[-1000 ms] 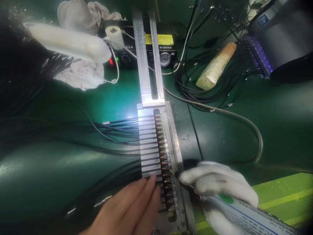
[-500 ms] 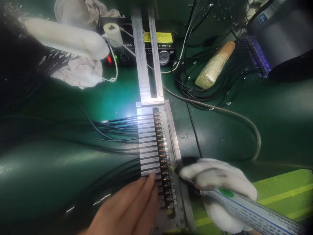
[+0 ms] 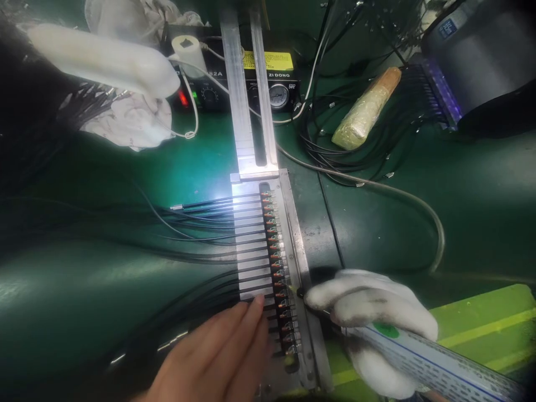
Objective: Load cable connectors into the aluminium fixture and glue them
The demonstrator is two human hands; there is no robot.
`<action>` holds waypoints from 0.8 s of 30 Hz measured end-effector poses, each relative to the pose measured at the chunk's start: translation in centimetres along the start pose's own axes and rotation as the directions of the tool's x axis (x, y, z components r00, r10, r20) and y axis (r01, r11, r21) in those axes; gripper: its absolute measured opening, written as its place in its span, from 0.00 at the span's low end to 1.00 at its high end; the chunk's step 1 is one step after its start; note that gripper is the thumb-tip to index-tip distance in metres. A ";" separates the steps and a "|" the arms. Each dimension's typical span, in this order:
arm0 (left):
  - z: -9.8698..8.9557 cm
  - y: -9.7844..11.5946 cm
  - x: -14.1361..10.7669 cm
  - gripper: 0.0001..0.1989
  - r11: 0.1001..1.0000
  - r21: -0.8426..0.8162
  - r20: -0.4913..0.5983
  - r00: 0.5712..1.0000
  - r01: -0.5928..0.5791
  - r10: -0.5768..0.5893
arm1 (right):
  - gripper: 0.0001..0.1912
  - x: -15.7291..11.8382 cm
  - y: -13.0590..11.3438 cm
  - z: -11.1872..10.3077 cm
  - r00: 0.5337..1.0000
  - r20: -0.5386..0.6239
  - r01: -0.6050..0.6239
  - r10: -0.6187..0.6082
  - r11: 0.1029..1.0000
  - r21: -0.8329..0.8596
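My bare left hand (image 3: 220, 349) rests on the lower part of a slotted metal fixture (image 3: 252, 230), fingers pressed together over the thin black cables; whether they pinch anything is hidden. Several black cables (image 3: 209, 224) lie side by side in the slots, their copper-coloured ends (image 3: 276, 257) lined up over a dark groove. My right hand (image 3: 377, 312), in a white glove, is wrapped round a pen-like dispenser with a printed white barrel (image 3: 427, 360). Its dark front end points left, with the thin tip near the cable ends just right of my left fingertips.
Behind the fixture stands a black control box (image 3: 209, 96) with a gauge. A long white lamp (image 3: 104, 61) shines at upper left. A wrapped roll (image 3: 366, 111) and a dark bin-like object (image 3: 486, 61) lie at upper right. A yellow-green board (image 3: 486, 318) is at lower right.
The whole view has shifted slightly, so things sit a little further left. The dispenser tip shows slightly higher along the cable ends. My left hand stays in its place on the fixture.
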State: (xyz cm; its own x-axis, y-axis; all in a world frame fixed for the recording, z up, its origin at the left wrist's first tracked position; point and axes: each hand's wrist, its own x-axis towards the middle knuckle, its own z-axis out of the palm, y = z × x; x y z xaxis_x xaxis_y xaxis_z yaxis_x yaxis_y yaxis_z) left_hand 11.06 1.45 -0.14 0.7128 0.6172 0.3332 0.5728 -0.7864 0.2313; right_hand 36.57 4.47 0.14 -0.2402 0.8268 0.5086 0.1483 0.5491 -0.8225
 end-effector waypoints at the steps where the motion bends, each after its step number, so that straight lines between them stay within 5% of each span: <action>1: 0.0 0.0 -0.1 0.10 1.000 -0.011 0.005 1.000 0.008 -0.008 | 0.04 0.0 -0.1 0.0 1.000 0.001 -0.006 0.006 1.000 -0.004; 13: 0.3 0.1 -0.2 0.10 1.000 -0.004 -0.005 1.000 -0.001 0.001 | 0.04 0.1 0.0 -0.2 1.000 0.025 -0.016 0.016 1.000 -0.021; 17: 0.9 0.1 -0.4 0.10 1.000 0.007 -0.112 0.994 0.014 -0.013 | 0.04 0.2 0.0 -0.2 1.000 0.004 -0.002 0.002 1.000 -0.011; 24: 0.2 0.0 -0.5 0.10 1.000 -0.001 0.003 1.000 0.003 -0.003 | 0.05 0.3 -0.1 0.1 1.000 -0.026 -0.008 0.008 1.000 -0.009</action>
State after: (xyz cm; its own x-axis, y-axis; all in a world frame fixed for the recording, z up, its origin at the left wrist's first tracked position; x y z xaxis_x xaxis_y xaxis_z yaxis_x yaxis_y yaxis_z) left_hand 10.82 1.17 -0.48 0.7123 0.6196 0.3296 0.5745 -0.7845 0.2332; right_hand 36.34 4.61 0.36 -0.2136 0.8340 0.5088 0.1589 0.5436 -0.8242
